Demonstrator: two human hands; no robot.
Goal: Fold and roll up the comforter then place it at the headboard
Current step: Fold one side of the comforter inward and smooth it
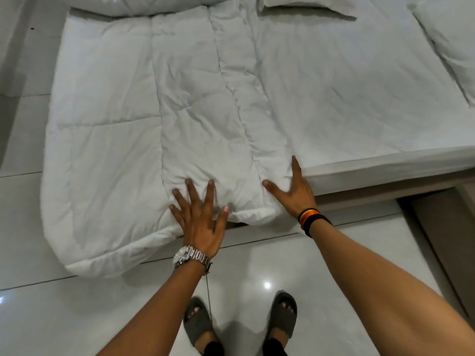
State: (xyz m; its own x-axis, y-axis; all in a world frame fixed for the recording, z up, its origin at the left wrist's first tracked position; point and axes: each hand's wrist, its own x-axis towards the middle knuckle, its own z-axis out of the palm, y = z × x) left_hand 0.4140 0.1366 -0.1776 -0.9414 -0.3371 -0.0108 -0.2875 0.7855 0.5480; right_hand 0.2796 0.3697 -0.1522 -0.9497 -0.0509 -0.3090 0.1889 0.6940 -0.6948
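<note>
The white quilted comforter [159,104] lies folded lengthwise on the left part of the bed, its near end hanging over the bed's edge toward the floor. A narrower folded strip runs down its middle toward me. My left hand [199,217], with a silver watch, lies flat with fingers spread on the near end of that strip. My right hand [295,191], with a striped wristband, presses flat on the strip's right edge, next to the mattress corner. Neither hand grips the fabric.
The mattress [359,111] with its white sheet fills the right side. Pillows [452,47] lie at the far right and top. Glossy white floor tiles [77,317] surround me; my feet in grey slippers [200,327] stand close to the bed. A brown bed base [442,227] is at the right.
</note>
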